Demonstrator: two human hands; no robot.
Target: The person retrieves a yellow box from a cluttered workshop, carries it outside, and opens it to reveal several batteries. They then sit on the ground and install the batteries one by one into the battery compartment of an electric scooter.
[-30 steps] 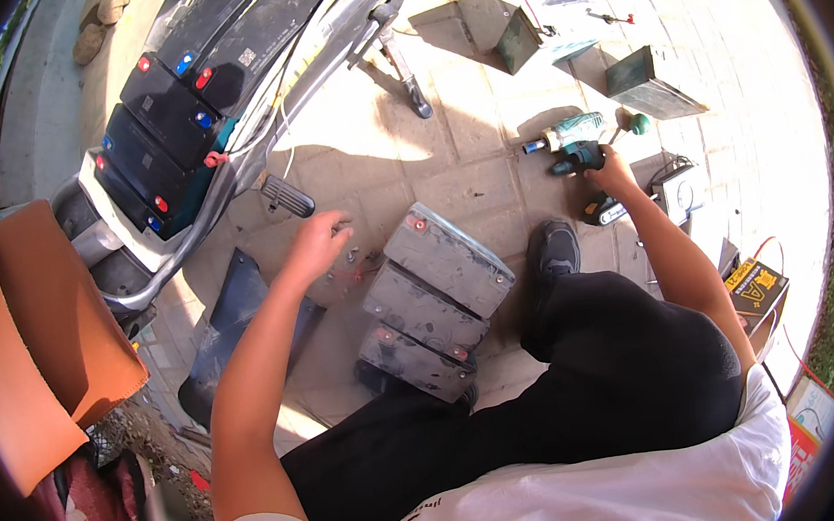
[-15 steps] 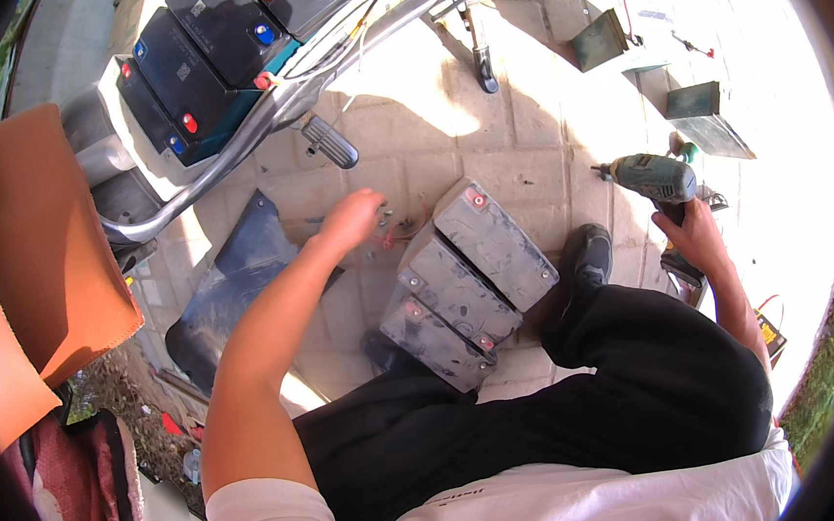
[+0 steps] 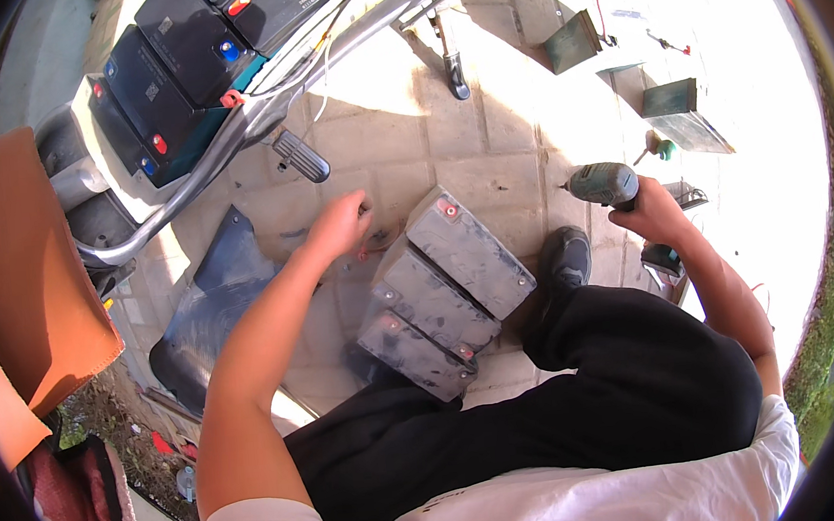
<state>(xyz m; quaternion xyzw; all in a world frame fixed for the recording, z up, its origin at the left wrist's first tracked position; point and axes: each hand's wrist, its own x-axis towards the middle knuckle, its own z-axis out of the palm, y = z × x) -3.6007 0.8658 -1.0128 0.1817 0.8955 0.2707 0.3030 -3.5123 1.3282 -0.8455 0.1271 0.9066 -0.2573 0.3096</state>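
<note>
My right hand (image 3: pixel 653 211) is wrapped round the grip of a dark green cordless drill (image 3: pixel 602 184), its nose pointing left above the paving. My left hand (image 3: pixel 338 224) hovers over small bits on the ground, its fingers curled together; whatever they hold, if anything, is hidden. Between my hands and my legs lies a group of dusty grey batteries (image 3: pixel 470 254) with bolt terminals, some of them red. Thin reddish wire (image 3: pixel 377 246) runs on the ground beside them, partly behind my left hand.
At upper left, a vehicle frame (image 3: pixel 224 168) with a foot peg (image 3: pixel 301 156) holds several black batteries (image 3: pixel 190 53) with red and blue terminals. A dark plastic panel (image 3: pixel 210 306) lies left, near a brown seat (image 3: pixel 36 271). Boxy greenish pieces (image 3: pixel 573 42) stand at upper right.
The drill and my right hand have come left, away from the green-handled tool on the ground. My left hand has closed more tightly. The whole view has shifted slightly.
</note>
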